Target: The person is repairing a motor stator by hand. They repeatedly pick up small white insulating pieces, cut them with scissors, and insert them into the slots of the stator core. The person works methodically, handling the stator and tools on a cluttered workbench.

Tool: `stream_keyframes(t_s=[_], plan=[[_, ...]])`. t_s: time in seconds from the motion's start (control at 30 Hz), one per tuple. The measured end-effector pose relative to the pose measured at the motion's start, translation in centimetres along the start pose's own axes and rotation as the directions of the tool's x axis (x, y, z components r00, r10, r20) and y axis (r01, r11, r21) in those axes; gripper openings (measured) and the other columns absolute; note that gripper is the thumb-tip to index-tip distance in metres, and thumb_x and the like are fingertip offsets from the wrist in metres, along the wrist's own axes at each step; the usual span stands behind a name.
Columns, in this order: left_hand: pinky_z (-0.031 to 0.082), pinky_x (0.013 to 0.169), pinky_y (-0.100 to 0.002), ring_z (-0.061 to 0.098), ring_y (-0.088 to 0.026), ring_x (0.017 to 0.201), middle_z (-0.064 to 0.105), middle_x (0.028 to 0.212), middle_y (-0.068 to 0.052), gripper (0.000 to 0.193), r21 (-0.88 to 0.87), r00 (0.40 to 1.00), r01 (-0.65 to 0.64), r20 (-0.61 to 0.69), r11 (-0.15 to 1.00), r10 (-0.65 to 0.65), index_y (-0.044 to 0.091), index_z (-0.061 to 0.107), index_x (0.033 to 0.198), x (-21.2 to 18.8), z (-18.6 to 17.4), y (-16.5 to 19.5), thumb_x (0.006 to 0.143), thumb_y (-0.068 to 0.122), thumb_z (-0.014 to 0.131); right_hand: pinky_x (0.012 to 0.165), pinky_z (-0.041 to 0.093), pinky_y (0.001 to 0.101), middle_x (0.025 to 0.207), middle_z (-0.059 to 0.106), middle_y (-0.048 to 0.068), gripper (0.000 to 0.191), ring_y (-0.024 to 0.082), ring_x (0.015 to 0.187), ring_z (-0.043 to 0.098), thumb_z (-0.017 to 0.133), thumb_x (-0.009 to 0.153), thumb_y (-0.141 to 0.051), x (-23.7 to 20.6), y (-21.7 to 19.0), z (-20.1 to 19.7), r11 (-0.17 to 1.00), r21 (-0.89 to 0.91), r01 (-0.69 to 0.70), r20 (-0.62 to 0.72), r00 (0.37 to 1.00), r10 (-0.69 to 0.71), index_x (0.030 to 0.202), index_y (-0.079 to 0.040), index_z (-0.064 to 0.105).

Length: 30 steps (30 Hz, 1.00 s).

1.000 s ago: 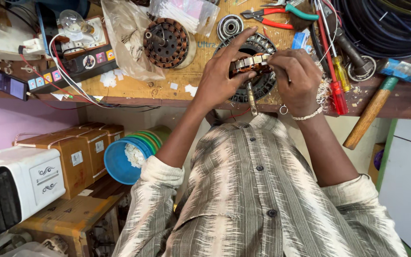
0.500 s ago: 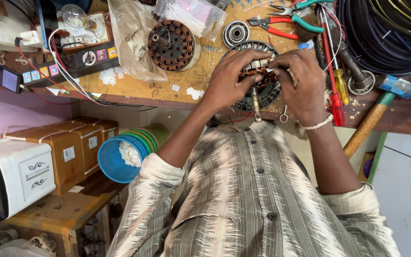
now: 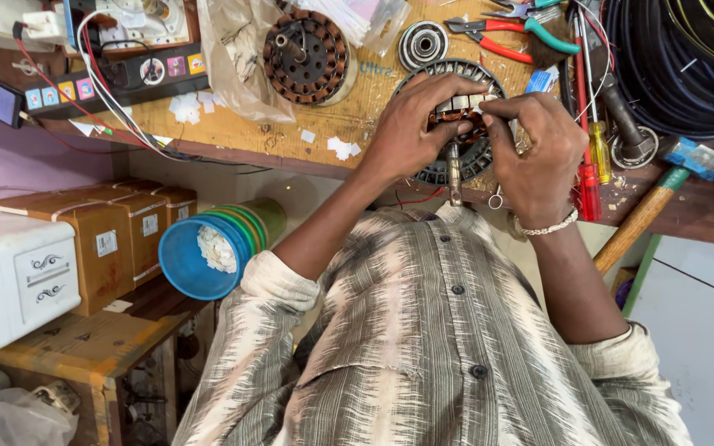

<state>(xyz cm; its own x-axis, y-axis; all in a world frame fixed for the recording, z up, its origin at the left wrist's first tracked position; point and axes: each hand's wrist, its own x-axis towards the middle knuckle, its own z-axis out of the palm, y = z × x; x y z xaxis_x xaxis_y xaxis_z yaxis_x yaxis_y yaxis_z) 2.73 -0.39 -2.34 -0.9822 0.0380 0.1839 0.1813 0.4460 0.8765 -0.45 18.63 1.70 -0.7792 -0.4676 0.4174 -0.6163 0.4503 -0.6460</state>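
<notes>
Stator (image 3: pixel 456 157), a dark ribbed ring with copper windings, lies on the wooden bench (image 3: pixel 233 132) at its near edge, a short shaft sticking out toward the person. Both hands are on top of it. Left hand (image 3: pixel 411 132) curls over its left side, fingers pressed to the windings. Right hand (image 3: pixel 535 149) pinches closed on the winding at the top. Left of the stator sits a brown rotor (image 3: pixel 306 56); right of it, a red screwdriver (image 3: pixel 590 177) and a hammer (image 3: pixel 654 206).
</notes>
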Motion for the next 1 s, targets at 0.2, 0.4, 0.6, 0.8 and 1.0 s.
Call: stream_keyframes(t_s=[0.2,0.4,0.6,0.8,1.0], plan=[[0.048,0.109,-0.042,0.065,-0.029,0.123,0.071,0.129,-0.007,0.046,0.012,0.997,-0.072,-0.008,0.997,0.072,0.015,0.065,0.131,-0.4,0.0,-0.9,0.088,0.013,0.08,0.077,0.057,0.0363,0.096,0.071,0.012,0.014,0.026,0.088,0.071,0.079,0.097,0.009,-0.2,-0.5,0.2,0.991,-0.084,0.107,0.019,0.994,-0.105,0.105,-0.002,0.074],[0.047,0.115,-0.044,0.064,-0.029,0.132,0.068,0.14,-0.014,0.048,-0.186,0.998,-0.015,0.061,0.983,0.027,0.013,0.064,0.141,-0.3,-0.4,-3.0,0.102,0.04,0.067,0.074,0.057,0.0319,0.102,0.075,0.01,0.013,0.022,0.087,0.074,0.085,0.1,0.001,0.1,0.5,-0.3,0.995,-0.048,0.085,0.037,0.996,-0.083,0.106,-0.004,0.075],[0.05,0.109,-0.043,0.07,-0.028,0.122,0.074,0.128,-0.014,0.044,-0.185,0.971,0.126,0.226,0.975,-0.082,0.011,0.069,0.131,0.9,-0.9,-3.1,0.097,0.039,0.068,0.074,0.058,0.0299,0.103,0.077,0.01,0.012,0.02,0.089,0.075,0.085,0.099,0.001,0.0,1.1,-0.8,0.997,-0.025,0.071,0.069,0.995,-0.069,0.103,-0.003,0.075],[0.052,0.104,-0.041,0.071,-0.029,0.117,0.074,0.124,-0.012,0.039,-0.108,0.964,0.169,0.227,0.98,-0.142,0.01,0.067,0.129,1.3,-1.1,-1.2,0.093,0.026,0.073,0.073,0.058,0.0309,0.097,0.075,0.009,0.014,0.02,0.083,0.074,0.085,0.096,0.002,0.1,0.4,-1.2,0.993,-0.077,0.095,0.079,0.993,-0.089,0.104,-0.004,0.076],[0.047,0.103,-0.045,0.067,-0.033,0.117,0.073,0.127,-0.01,0.039,0.016,0.979,0.103,0.174,0.995,-0.104,0.015,0.066,0.129,1.0,-1.0,-1.3,0.093,0.029,0.074,0.074,0.056,0.0345,0.1,0.072,0.009,0.016,0.024,0.089,0.07,0.083,0.096,0.004,0.4,-1.0,-0.7,0.969,-0.197,0.152,0.103,0.986,-0.134,0.107,-0.004,0.074]])
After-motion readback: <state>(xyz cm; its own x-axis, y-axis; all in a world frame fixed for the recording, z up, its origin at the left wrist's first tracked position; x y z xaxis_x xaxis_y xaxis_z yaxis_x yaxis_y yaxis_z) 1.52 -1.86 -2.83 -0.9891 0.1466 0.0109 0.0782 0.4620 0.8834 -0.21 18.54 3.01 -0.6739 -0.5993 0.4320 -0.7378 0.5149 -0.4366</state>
